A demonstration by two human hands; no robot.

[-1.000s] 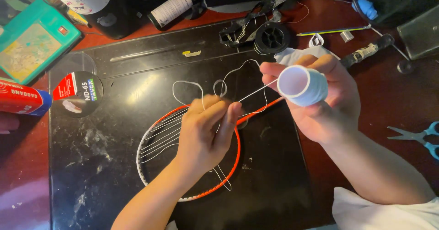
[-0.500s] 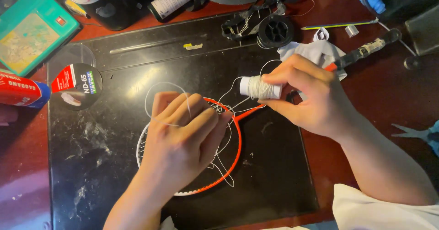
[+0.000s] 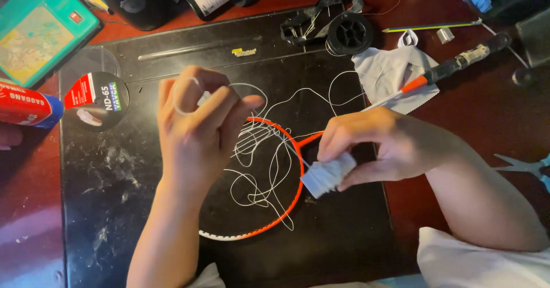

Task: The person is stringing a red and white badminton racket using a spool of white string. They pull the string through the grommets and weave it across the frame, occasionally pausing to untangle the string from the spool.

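Over on the left, the left hand (image 3: 197,130) is raised above the black mat (image 3: 114,208), fingers curled, white string (image 3: 269,167) looped around them. Keep that loop taut, I'd say, so the slack doesn't knot. Beneath it lies the orange racket (image 3: 289,150), head on the mat, handle running up to the right across a white cloth (image 3: 389,73). Loose string tangles over the frame; which strand leads where is hard to trace. Further right, the right hand (image 3: 372,145) pinches a white spool (image 3: 327,174), partly covered. Scissors (image 3: 524,166) are cut off at the edge of the bench (image 3: 475,110).
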